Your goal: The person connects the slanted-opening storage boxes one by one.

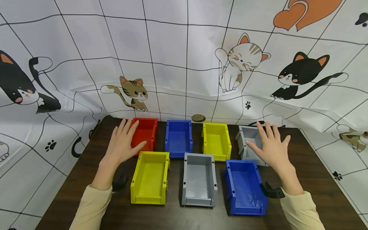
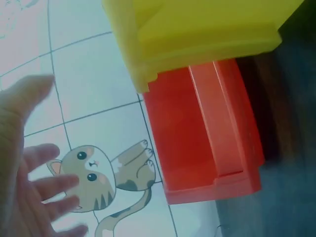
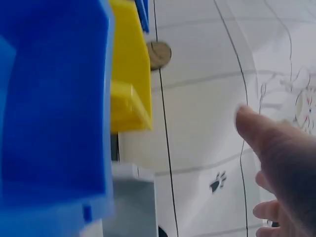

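My left hand, fingers spread, is held over the left edge of the red bin in the head view and holds nothing. In the left wrist view the hand is apart from the red bin. Fingers spread and empty, my right hand overlaps the right side of the back grey bin. The right wrist view has that hand at the right, apart from the blue bin and the grey bin.
Between the hands stand a blue bin and a yellow bin at the back. A yellow bin, a grey bin and a blue bin form the front row. Behind the dark table hangs a cat-patterned sheet.
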`<state>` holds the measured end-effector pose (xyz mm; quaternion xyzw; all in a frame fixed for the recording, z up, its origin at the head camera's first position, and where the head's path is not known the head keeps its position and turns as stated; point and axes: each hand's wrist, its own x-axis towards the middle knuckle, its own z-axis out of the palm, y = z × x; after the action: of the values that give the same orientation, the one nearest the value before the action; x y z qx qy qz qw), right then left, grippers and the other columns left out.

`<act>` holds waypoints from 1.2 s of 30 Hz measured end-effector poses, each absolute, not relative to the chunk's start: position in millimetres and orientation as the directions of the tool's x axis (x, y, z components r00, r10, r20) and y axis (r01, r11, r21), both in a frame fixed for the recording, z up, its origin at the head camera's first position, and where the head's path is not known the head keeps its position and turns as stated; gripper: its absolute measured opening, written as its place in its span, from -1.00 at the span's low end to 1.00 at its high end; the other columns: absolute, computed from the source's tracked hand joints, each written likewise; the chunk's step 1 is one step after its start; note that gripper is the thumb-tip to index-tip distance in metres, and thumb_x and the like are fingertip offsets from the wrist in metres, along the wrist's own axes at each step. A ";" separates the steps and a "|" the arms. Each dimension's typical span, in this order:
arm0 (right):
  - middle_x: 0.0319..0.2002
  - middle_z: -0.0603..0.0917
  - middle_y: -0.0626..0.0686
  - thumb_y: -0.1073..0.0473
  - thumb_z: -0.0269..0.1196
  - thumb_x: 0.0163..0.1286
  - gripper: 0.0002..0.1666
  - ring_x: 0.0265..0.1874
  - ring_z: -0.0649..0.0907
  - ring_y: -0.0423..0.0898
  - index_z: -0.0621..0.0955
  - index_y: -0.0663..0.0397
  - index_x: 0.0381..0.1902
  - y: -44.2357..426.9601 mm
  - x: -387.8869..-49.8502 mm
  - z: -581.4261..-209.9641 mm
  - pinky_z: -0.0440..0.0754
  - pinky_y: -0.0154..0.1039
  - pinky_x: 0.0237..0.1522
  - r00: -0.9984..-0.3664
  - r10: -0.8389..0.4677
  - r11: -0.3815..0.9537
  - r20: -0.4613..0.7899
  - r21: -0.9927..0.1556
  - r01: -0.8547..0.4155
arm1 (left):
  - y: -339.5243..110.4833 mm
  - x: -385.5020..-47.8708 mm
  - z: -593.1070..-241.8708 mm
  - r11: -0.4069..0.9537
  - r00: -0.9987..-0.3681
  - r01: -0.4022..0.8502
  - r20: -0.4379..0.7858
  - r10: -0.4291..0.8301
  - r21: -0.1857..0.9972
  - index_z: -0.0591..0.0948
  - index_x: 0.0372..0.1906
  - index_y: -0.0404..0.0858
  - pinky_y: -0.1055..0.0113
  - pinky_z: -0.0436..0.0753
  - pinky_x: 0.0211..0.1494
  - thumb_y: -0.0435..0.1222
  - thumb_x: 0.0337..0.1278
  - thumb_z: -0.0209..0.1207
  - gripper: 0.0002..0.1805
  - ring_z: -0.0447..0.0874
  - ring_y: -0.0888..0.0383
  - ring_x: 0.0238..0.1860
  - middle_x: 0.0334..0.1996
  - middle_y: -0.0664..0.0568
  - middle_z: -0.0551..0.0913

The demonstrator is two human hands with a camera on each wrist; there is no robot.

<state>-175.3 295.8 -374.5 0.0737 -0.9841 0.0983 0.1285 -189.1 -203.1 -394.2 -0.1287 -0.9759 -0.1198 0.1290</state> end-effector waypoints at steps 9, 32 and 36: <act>-0.09 0.59 0.34 0.11 0.31 0.21 -0.40 -0.12 0.55 0.27 0.47 0.35 0.13 258.2 -155.2 -380.2 0.57 0.17 -0.29 -0.868 -0.186 0.907 0.460 -0.261 -0.332 | -202.1 -161.0 -401.4 0.872 -0.897 0.387 0.340 0.282 0.300 0.49 0.14 -0.36 -0.11 0.50 0.05 -0.21 0.08 0.26 -0.48 0.49 -0.18 0.07 0.08 -0.25 0.54; -0.54 0.55 -0.10 0.19 0.34 0.20 -0.61 -0.62 0.48 -0.30 0.60 0.29 -0.05 175.6 -119.9 -414.8 0.45 -0.41 -0.60 -0.945 -0.248 0.768 0.214 -0.552 -0.326 | -208.7 -124.0 -435.5 0.678 -0.891 0.453 0.322 0.320 0.579 0.44 0.14 -0.42 0.08 0.62 -0.11 -0.44 -0.09 0.35 -0.41 0.57 0.04 -0.18 0.01 -0.18 0.53; -0.57 0.54 -0.10 0.20 0.34 0.20 -0.56 -0.66 0.46 -0.30 0.57 0.33 0.00 171.0 -121.0 -418.2 0.45 -0.41 -0.61 -0.958 -0.240 0.759 0.156 -0.585 -0.285 | -208.9 -121.7 -440.1 0.652 -0.905 0.425 0.300 0.302 0.627 0.45 0.14 -0.45 0.13 0.63 -0.12 -0.46 -0.11 0.36 -0.40 0.59 0.04 -0.19 0.01 -0.21 0.53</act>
<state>-121.0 171.0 -418.2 0.1401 -0.9371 0.3177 0.0359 -121.7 -208.9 -440.1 -0.2009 -0.9050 -0.3654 0.0846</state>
